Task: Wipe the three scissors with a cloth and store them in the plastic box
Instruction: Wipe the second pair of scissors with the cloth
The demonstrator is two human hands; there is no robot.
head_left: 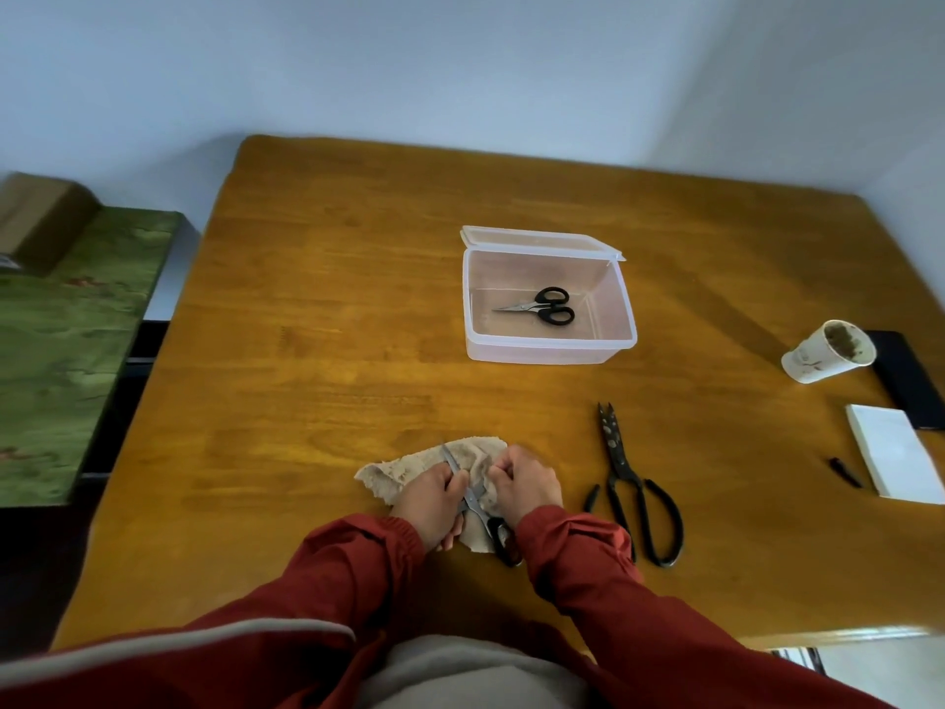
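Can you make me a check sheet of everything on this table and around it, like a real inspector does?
Surface: wooden table.
Job's things: open box with small scissors inside; middle scissors on the cloth; big scissors lying on the table, right of the hands.
Clutter: cup, black slab, white pad and a small black bit, all at the right side.
Hands: left hand grips the middle scissors; right hand grips the cloth.
Cables: nothing seen.
Surroundings: white wall; green cover with a brown box at the left.
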